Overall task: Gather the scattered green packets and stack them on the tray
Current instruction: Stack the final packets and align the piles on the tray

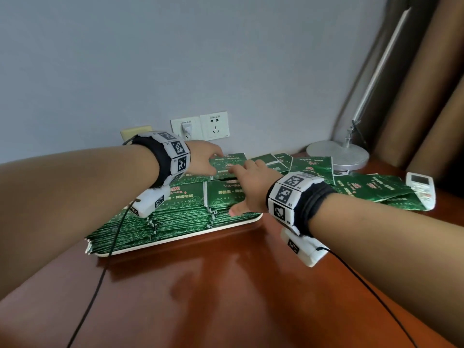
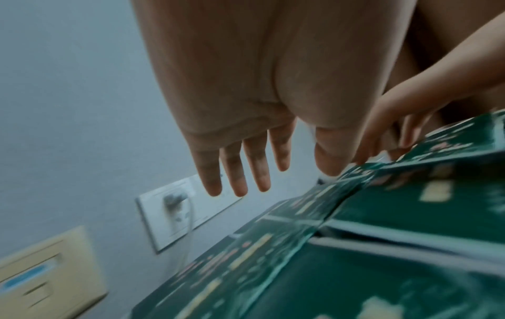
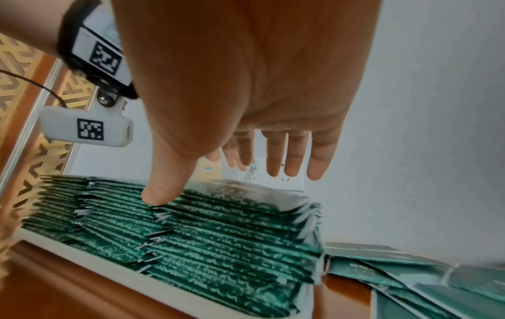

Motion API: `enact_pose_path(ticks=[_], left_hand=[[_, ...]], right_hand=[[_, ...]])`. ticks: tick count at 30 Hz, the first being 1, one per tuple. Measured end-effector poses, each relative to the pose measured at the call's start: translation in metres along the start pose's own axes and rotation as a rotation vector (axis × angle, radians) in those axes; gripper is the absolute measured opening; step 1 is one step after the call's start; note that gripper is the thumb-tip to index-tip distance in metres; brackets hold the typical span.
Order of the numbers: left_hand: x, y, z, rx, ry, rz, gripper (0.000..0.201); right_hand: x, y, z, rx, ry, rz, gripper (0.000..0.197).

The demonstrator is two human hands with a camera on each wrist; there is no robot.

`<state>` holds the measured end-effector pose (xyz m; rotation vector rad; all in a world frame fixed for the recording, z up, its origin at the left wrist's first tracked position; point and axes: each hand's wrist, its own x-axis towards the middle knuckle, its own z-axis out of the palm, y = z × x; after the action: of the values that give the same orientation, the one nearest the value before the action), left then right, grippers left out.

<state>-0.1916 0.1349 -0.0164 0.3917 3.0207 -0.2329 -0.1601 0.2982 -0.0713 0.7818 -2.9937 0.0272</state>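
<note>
Green foil packets printed with pale scrollwork already sit in overlapping rows (image 1: 175,217) on the flat cream rectangular tray (image 1: 175,241), which rests on the glossy reddish-brown wooden counter (image 1: 226,285). Starting at the left, your left hand (image 1: 204,156) reaches over the far end of the rows with its fingers straight and spread; the left wrist view shows them holding nothing, the thumb down near a packet's edge. Whether it touches, you cannot tell through the blur. Just to its right, your right hand (image 1: 251,187) hovers over the near rows, fingers spread and relaxed, with the thumb tip resting on the stepped packet edges in the right wrist view. Neither hand pinches anything.

Further right, the loose packets (image 1: 371,189) lie fanned and overlapping on the counter, off the tray, between the round grey lamp base (image 1: 337,154) and the white remote control (image 1: 421,189).

These packets look thin, light and slick, so they will likely slide over each other and the rows may shear if nudged. Take each loose one by a crimped edge, thumb beneath and fingers above, or sweep several together flat, then lay them down squarely without dragging.
</note>
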Motion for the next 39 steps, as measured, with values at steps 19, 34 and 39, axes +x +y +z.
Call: enact_pose_path(ticks=[19,34,39], left_hand=[[0.028,0.278,0.066,0.147,-0.228,0.373,0.045],[0.044,0.285,0.058,0.166,-0.292,0.34,0.039],[0.032,0.285,0.056,0.245,-0.283,0.347,0.018]], right_hand=[[-0.117,0.167,0.057,-0.09,-0.204,0.522,0.064],[-0.094,0.174,0.047,-0.276,-0.42,0.416,0.054],[-0.104,0.164,0.043,-0.255,-0.445,0.369,0.023]])
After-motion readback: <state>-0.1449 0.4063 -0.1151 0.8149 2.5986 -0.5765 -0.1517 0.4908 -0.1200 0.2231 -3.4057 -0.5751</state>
